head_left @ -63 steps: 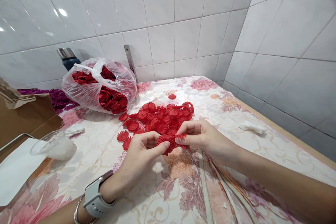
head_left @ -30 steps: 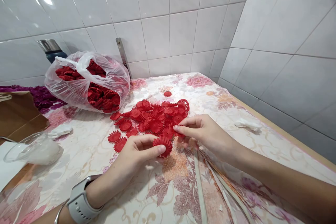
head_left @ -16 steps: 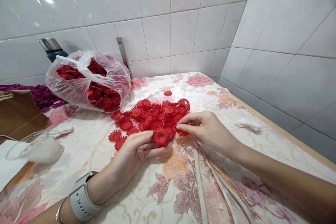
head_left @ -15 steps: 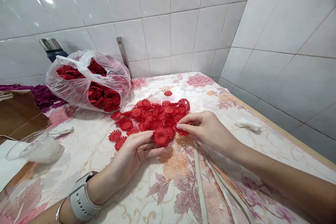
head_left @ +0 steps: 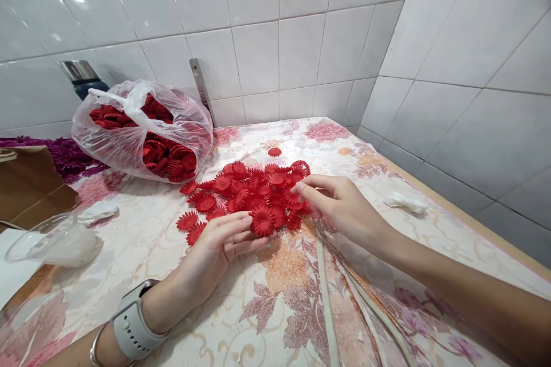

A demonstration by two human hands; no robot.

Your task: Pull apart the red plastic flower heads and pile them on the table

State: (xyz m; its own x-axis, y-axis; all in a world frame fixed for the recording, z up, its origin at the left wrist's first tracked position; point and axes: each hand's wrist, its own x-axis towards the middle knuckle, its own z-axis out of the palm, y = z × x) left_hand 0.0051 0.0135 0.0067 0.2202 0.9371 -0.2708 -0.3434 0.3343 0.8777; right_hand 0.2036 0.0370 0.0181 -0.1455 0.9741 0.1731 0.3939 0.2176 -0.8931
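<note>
A heap of red fringed flower discs (head_left: 253, 189) lies mid-table; I cannot tell if they are paper or cloth. At its front edge, my left hand (head_left: 230, 238) has its fingers around one red flower (head_left: 263, 221), which faces up toward me. That wrist wears a watch with a pale band. Over the right side of the heap is my right hand (head_left: 336, 198), its thumb and fingers slightly apart and nothing visible between them. Its lower fingertips are partly hidden behind the hand.
A clear plastic bag (head_left: 150, 132) full of red flowers stands at the back left, before a bottle (head_left: 84, 77). Left of me are a clear plastic cup (head_left: 64, 243), brown cardboard (head_left: 34, 186) and purple flowers (head_left: 64, 157). Crumpled white tissue (head_left: 407, 202) lies right; tiled walls bound the table.
My right hand has lifted slightly up from the flowers, and its fingers have loosened. My left hand stays by the same flower. The view has shifted a little.
</note>
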